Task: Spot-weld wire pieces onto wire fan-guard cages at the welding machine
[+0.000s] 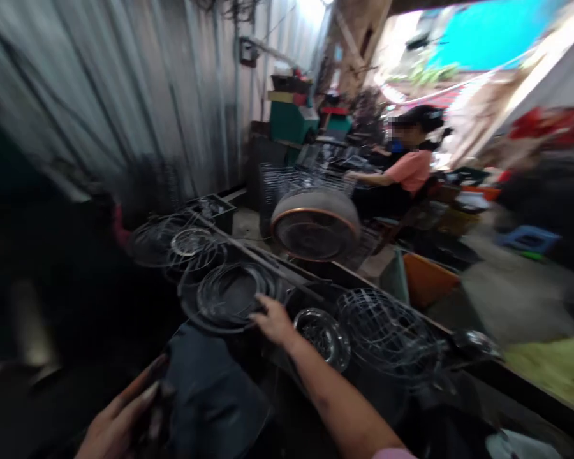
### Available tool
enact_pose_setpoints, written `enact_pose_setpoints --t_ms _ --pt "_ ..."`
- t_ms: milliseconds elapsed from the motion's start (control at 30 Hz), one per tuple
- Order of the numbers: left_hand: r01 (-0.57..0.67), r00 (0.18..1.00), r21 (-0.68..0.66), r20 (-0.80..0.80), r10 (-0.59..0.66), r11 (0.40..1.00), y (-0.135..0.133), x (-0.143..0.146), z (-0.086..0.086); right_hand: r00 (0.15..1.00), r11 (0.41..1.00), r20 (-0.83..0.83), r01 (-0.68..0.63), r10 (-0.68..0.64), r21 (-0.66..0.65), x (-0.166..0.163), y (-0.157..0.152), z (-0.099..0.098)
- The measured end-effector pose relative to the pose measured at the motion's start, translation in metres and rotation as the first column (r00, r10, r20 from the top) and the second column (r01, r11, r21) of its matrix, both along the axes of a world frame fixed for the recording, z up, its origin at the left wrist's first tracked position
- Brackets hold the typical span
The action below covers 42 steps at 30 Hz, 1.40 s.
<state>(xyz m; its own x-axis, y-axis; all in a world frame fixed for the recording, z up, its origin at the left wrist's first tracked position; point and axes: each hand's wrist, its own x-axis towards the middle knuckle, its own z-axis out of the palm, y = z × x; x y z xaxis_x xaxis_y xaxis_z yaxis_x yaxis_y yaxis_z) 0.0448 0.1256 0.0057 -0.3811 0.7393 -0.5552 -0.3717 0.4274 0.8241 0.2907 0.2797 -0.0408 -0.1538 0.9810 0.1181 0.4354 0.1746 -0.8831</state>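
Observation:
My right hand (pixel 273 320) reaches forward over a dark workbench, its fingers spread and resting on the edge of a round wire ring piece (pixel 229 294). Just right of it sits a small round wire disc (pixel 323 335), and beyond that a domed wire cage (pixel 387 331). My left hand (pixel 119 421) is low at the bottom left, fingers extended beside a dark cloth or bag (pixel 210 395); motion blur hides whether it holds anything.
More wire rings (pixel 182 245) lie along the bench to the left. A large round metal pan (pixel 316 226) stands behind. A person in an orange shirt (pixel 409 172) sits working at the back. Corrugated metal wall (pixel 124 95) on the left.

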Motion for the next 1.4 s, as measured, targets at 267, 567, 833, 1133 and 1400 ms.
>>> enact_pose_setpoints --t_ms 267,567,833,1133,1400 --pt "-0.208 0.977 0.180 0.087 0.195 0.961 -0.050 -0.015 0.022 0.924 0.858 0.137 -0.382 0.357 0.343 -0.072 -0.013 0.058" --pt "-0.504 0.863 0.221 0.172 0.475 0.835 -0.129 -0.061 -0.004 0.818 0.773 0.182 -0.575 0.545 0.270 -0.159 -0.054 0.075" --pt "-0.332 0.892 0.060 -0.303 0.334 0.941 -0.192 -0.091 -0.036 0.644 0.622 0.273 -0.764 0.715 0.172 -0.208 -0.089 0.074" --pt "-0.066 0.731 0.026 -0.679 0.066 0.997 -0.188 -0.088 -0.087 0.539 0.539 0.272 -0.838 0.797 0.080 -0.237 -0.113 0.070" --pt "-0.052 0.605 0.203 -0.773 0.192 0.978 -0.164 -0.099 -0.067 0.490 0.480 0.035 -0.865 0.871 0.145 -0.230 -0.095 0.109"
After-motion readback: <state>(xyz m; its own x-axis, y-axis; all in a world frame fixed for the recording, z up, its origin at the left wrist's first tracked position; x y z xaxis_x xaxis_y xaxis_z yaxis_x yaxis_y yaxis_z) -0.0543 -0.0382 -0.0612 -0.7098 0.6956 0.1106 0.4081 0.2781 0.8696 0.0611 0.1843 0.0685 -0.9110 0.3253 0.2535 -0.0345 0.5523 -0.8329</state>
